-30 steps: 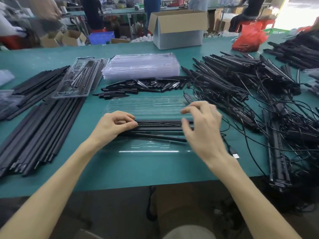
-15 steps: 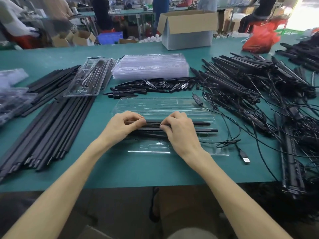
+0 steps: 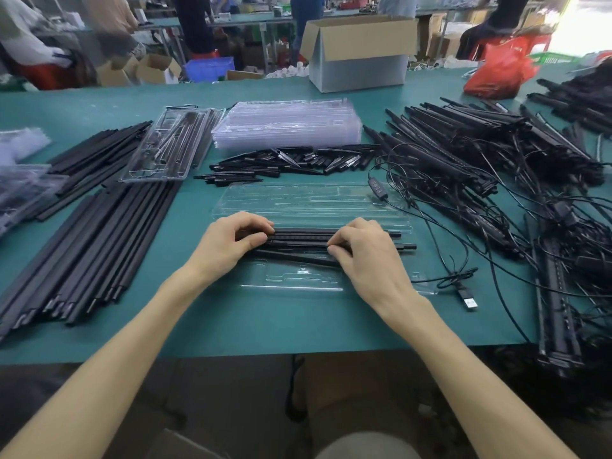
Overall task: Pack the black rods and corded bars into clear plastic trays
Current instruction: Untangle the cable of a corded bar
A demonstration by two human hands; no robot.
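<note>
A clear plastic tray [image 3: 308, 202] lies open on the green table in front of me. Across its middle lie black rods and a corded bar [image 3: 299, 238], side by side. My left hand [image 3: 228, 243] grips the left ends of these pieces with curled fingers. My right hand [image 3: 367, 256] pinches the corded bar near its middle, fingertips pressing down on it. The bar's cord with an inline switch [image 3: 377, 188] and a USB plug [image 3: 468, 301] trails off to the right of the tray.
Long black rods [image 3: 89, 246] lie in a pile at the left, with a filled tray [image 3: 172, 144] on them. A stack of empty trays [image 3: 288, 125] and short black pieces [image 3: 291, 162] sit behind. Tangled corded bars [image 3: 490, 167] fill the right. A cardboard box [image 3: 361, 51] stands far back.
My right hand came in from the tray's right end and settled on the middle of the bar. The left hand stayed on the left ends. The camera drifted slightly.
</note>
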